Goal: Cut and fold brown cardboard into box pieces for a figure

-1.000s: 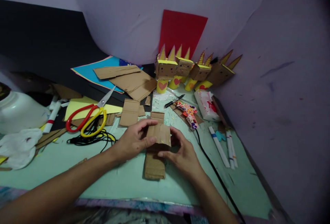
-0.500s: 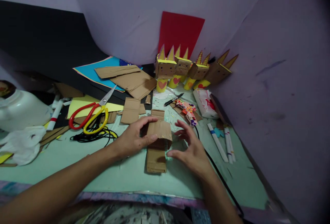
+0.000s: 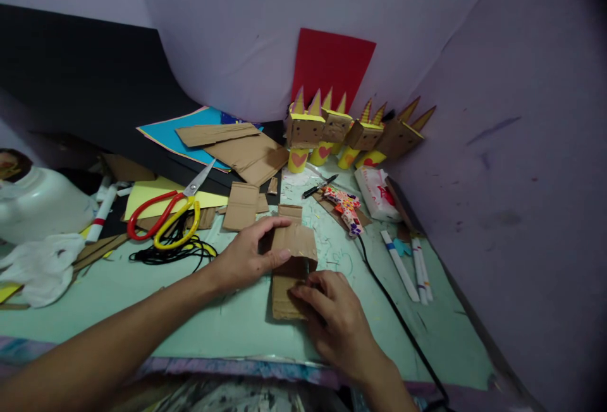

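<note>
A folded strip of brown cardboard (image 3: 294, 240) lies in front of me, its middle raised like a bent flap and flat panels at its far and near ends. My left hand (image 3: 251, 253) grips the raised part from the left, thumb on top and fingers behind. Over the right edge of the near panel, my right hand (image 3: 334, 311) is closed, its fingertips together on the cardboard. What lies under those fingertips is hidden. A small cardboard rectangle (image 3: 241, 206) rests just beyond my left hand.
Red-and-yellow scissors (image 3: 183, 200) lie on black cord at left, near a white jug (image 3: 40, 200). Several horned cardboard figures (image 3: 306, 131) stand at the back. A flower-patterned glue gun (image 3: 348, 210) trails its black cable (image 3: 398, 314) on the right, beside markers (image 3: 401, 266).
My right hand has come down and left from beside the raised flap onto the near panel, and its spread fingers have closed. My left hand keeps its hold on the cardboard.
</note>
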`<state>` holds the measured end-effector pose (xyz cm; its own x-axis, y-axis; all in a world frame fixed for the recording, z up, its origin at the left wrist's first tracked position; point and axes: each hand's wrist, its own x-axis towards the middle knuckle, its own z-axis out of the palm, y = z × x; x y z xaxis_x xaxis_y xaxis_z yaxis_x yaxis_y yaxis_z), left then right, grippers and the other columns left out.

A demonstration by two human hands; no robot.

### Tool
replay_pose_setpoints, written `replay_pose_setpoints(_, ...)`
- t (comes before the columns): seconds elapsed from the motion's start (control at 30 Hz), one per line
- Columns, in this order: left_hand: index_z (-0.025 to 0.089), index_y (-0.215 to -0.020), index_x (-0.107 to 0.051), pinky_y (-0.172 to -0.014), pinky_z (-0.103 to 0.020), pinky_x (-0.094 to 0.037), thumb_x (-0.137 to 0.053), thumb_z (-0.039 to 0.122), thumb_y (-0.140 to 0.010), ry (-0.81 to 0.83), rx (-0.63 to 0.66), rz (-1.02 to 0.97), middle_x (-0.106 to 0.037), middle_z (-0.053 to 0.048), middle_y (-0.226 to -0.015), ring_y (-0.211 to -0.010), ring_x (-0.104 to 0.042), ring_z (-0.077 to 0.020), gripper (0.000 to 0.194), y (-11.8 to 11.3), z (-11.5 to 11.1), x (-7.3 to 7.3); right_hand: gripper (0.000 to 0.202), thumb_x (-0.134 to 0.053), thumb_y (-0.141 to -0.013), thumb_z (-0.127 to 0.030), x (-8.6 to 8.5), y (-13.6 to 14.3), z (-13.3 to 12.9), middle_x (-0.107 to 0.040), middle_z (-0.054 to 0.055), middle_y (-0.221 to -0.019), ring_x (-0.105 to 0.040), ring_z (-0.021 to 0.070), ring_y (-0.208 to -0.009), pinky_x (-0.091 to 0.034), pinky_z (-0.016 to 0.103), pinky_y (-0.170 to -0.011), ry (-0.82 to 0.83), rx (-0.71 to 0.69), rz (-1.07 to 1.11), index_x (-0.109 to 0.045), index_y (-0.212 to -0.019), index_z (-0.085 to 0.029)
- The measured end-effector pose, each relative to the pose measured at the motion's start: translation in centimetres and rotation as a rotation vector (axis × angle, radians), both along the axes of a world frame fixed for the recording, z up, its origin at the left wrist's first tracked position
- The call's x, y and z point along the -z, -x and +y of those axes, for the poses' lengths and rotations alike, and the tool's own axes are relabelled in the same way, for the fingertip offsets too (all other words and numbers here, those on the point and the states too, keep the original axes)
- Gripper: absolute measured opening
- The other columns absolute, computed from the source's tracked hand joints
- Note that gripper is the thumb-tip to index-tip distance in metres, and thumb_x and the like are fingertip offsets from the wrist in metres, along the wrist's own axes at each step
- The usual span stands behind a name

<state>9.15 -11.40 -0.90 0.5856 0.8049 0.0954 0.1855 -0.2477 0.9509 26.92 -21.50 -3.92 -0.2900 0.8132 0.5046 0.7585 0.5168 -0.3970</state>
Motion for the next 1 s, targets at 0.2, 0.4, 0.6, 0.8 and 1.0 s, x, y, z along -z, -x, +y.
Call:
replay_pose_setpoints(0.2, 0.015, -0.119, -0.050, -0.094, -0.037, -0.039, -0.058, 0.036, -0.077, -0.040, 0.005, 0.013, -0.053, -0.011, -0.123, -0.111, -0.050, -0.0261, 0.047, 0.0, 0.0, -0.1, 0.029, -0.045, -0.075, -0.004, -0.2, 0.0, 0.6, -0.062, 0.006, -0.077, -0.059, 0.0153, -0.067, -0.047, 0.025, -0.056, -0.110, 0.033, 0.106, -0.063, -0.089, -0.021)
replay_pose_setpoints(0.4, 0.014, -0.117, -0.053, -0.094, -0.038, -0.038, -0.058, 0.035, -0.078, -0.087, 0.006, 0.027, -0.054, -0.012, -0.120, -0.111, -0.050, -0.0258, 0.045, -0.1, 0.1, -0.1, 0.023, -0.048, -0.073, -0.004, -1.1, 0.7, 1.3, -0.065, 0.006, -0.069, -0.060, 0.0155, -0.061, -0.046, 0.026, -0.053, -0.298, 0.105, 0.070, -0.063, -0.079, -0.021)
replay_pose_setpoints(0.6, 0.014, -0.117, -0.052, -0.094, -0.038, -0.038, -0.058, 0.035, -0.077, -0.102, -0.001, 0.042, -0.054, -0.012, -0.120, -0.111, -0.049, -0.0262, 0.045, -0.1, 0.0, -0.2, 0.024, -0.048, -0.072, -0.007, -0.6, 0.5, 1.2, -0.067, 0.006, -0.071, -0.062, 0.0163, -0.061, -0.048, 0.027, -0.053, -0.286, 0.116, 0.083, -0.065, -0.080, -0.020)
replay_pose_setpoints(0.8, 0.014, -0.118, -0.052, -0.095, -0.037, -0.038, -0.057, 0.037, -0.079, -0.080, -0.005, -0.006, -0.054, -0.012, -0.122, -0.112, -0.050, -0.0267, 0.046, 0.0, 0.0, 0.0, 0.025, -0.051, -0.076, -0.012, -0.1, 0.7, 0.8, -0.072, 0.005, -0.083, -0.067, 0.0172, -0.071, -0.051, 0.027, -0.061, 0.083, 0.036, 0.312, -0.067, -0.093, -0.021)
replay_pose_setpoints(1.0, 0.015, -0.118, -0.052, -0.096, -0.037, -0.037, -0.056, 0.037, -0.081, -0.111, 0.011, 0.003, -0.055, -0.011, -0.121, -0.112, -0.050, -0.0263, 0.043, 0.0, 0.0, 0.4, 0.021, -0.055, -0.082, -0.028, -0.2, 1.1, 1.2, -0.067, 0.002, -0.058, -0.059, 0.0139, -0.052, -0.043, 0.022, -0.051, 0.344, 0.191, 0.480, -0.070, -0.071, -0.018)
